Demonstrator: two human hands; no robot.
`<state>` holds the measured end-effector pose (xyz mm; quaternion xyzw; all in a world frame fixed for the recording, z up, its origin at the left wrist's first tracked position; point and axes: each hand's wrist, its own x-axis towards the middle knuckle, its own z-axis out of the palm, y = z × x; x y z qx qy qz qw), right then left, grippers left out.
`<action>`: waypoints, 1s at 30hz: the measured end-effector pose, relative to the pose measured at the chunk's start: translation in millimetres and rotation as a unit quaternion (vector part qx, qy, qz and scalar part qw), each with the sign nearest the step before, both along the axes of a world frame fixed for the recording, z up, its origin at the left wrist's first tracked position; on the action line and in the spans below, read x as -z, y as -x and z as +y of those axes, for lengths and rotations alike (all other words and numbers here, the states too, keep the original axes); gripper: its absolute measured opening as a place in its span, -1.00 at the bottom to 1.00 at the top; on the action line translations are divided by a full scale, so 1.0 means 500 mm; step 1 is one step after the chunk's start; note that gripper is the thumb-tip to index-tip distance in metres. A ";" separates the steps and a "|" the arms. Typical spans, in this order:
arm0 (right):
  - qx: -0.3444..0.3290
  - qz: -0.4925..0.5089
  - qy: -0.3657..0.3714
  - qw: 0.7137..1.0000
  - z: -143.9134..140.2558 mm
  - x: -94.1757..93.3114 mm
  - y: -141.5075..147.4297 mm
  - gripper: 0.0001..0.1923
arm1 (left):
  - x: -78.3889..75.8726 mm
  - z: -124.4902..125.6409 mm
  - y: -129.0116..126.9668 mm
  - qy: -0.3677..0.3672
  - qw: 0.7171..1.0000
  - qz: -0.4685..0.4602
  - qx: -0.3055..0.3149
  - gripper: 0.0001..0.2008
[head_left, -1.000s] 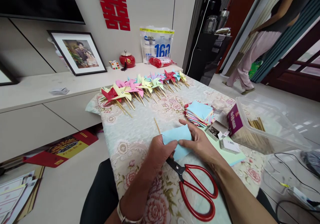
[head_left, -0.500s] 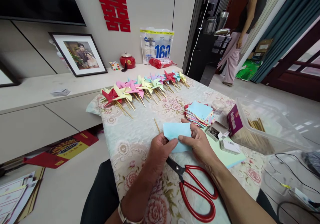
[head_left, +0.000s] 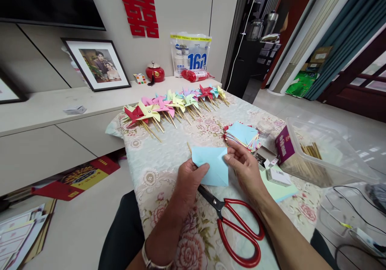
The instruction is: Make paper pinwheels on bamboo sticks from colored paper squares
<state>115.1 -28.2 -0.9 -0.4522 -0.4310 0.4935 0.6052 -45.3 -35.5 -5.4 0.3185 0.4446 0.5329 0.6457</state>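
Observation:
A light blue square of paper with diagonal lines running in from its corners is held above the table. My left hand grips its left edge, thumb on top. At the upper right corner, my right hand pinches the paper between thumb and fingers. A thin wooden stick pokes out behind the paper; its other end is hidden. Red-handled scissors lie just below my hands, their blade tips hidden by my left hand. Beyond my right hand sits a stack of coloured paper squares.
Finished paper pinwheels line the far table edge. On the right are an open small box of metal pieces, a white box, green sheets, and a clear plastic bin with wooden sticks.
The paper's curled top has flattened out, showing more of its face. My right hand has shifted from the paper's middle to its upper right corner. The person at the back has left view.

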 end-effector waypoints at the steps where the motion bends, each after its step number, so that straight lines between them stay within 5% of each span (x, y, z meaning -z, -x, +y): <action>1: 0.020 -0.021 -0.031 0.999 -0.001 0.000 -0.003 -0.52 | -0.001 0.001 0.001 0.000 1.000 -0.001 -0.012 -0.64; 4: 0.026 -0.117 -0.135 0.984 -0.009 -0.007 -0.005 -0.74 | -0.002 0.003 0.003 0.007 0.999 -0.002 -0.031 -0.65; 9: -0.075 -0.299 -0.267 0.913 -0.014 -0.022 -0.002 -0.87 | -0.003 0.003 0.005 0.004 1.000 -0.008 -0.027 -0.66; 20: -0.192 -0.336 -0.250 0.888 -0.009 -0.012 -0.009 -0.84 | -0.004 0.002 0.008 0.006 0.998 -0.005 -0.060 -0.74; 30: -0.223 -0.326 -0.169 0.903 -0.014 -0.033 -0.005 -0.84 | 0.005 0.002 0.008 -0.004 0.999 0.029 -0.025 -0.76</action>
